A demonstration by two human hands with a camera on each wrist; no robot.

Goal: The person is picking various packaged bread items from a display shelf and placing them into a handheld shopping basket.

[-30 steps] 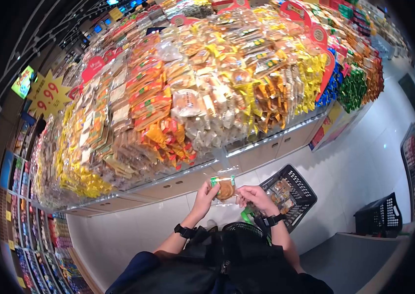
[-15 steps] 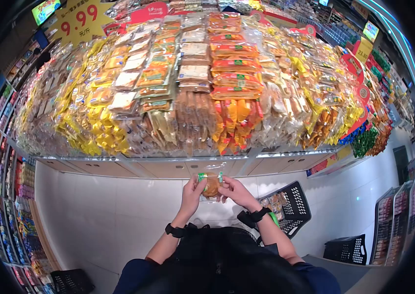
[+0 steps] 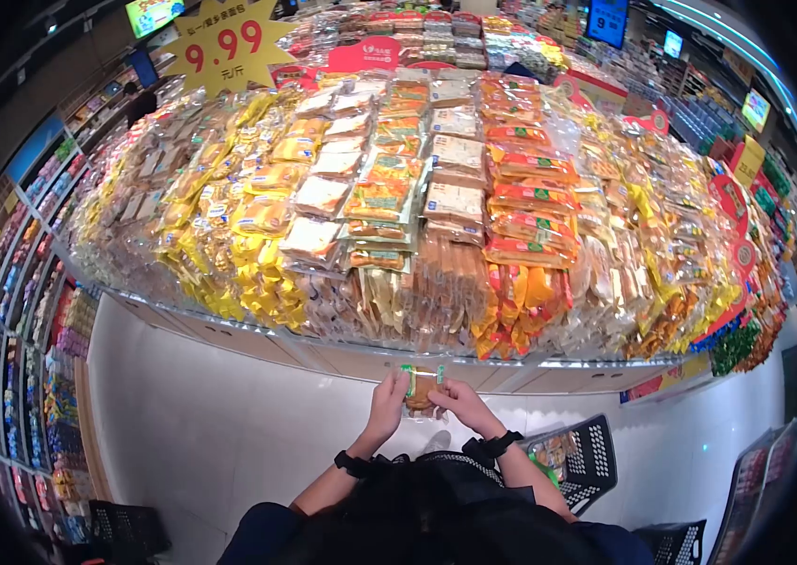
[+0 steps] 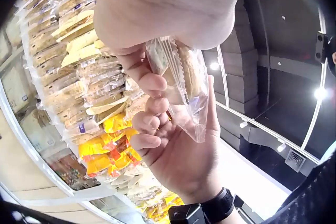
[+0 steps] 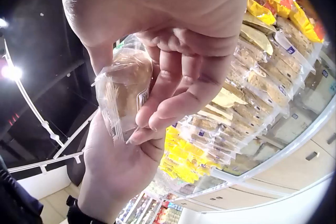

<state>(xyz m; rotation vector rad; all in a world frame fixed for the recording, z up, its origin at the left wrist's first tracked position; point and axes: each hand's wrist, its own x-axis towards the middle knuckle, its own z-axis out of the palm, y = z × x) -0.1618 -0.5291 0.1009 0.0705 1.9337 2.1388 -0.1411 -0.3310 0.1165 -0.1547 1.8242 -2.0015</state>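
Small clear plastic packet with green print and brown, baked-looking contents (image 3: 422, 390), held before heaped display of wrapped food (image 3: 456, 202). Left hand (image 3: 386, 407), right hand (image 3: 466, 407) pinch opposite sides, fingers curled. Likely light, soft, crushable, film slippery; sealed edges safest hold.

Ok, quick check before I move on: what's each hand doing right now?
Left hand: closed, pinching the clear packet along one side.
Right hand: closed too, fingers and thumb on the same packet's other side.
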